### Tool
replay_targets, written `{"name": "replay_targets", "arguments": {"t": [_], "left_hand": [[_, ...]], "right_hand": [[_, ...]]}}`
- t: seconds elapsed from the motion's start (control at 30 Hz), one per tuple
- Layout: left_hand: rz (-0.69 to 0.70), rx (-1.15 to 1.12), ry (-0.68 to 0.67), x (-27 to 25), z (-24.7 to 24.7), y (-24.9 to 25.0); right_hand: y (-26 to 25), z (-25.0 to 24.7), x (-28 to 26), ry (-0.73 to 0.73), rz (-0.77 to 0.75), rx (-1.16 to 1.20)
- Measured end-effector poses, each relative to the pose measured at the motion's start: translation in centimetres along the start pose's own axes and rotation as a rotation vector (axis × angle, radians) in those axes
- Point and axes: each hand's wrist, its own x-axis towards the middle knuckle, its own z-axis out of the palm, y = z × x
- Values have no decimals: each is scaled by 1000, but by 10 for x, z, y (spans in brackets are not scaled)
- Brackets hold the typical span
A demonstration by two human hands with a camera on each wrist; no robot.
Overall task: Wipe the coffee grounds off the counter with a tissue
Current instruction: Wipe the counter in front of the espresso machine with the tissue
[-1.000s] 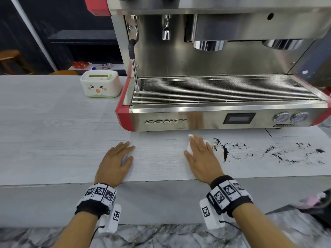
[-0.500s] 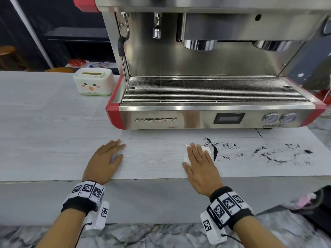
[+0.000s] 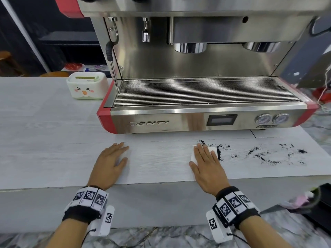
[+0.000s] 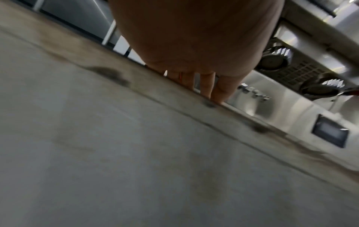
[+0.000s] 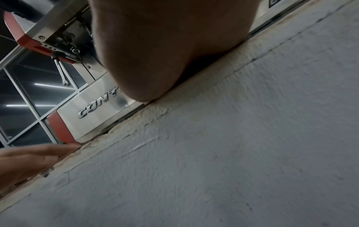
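While flat on the tissue (image 3: 214,151), right hand (image 3: 206,163) beside grounds (image 3: 265,154); left hand (image 3: 109,163) flat.

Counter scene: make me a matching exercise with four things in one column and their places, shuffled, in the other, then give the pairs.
Things:
1. tissue
2. coffee grounds
3. left hand
4. tissue box

Places:
A. left of the espresso machine
B. flat on the bare counter
C. under the right hand
D. scattered right of the right hand

Pairs: 1-C, 2-D, 3-B, 4-A
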Motion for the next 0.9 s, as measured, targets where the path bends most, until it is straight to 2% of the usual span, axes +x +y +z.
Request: {"name": "replay_targets", "arguments": {"t": [0.23,0.43,0.67,0.9], "left_hand": [[134,30,-90,7,36,67],[143,27,-130,9,73,113],[95,143,-143,8,109,142],[82,184,-132,8,110,144]], "right_hand": [[0,4,-1,42,-15,4],[3,1,-2,27,-49,-22],[16,-1,-4,37,-126,35],[47,-9,-5,15,-161,34]]}}
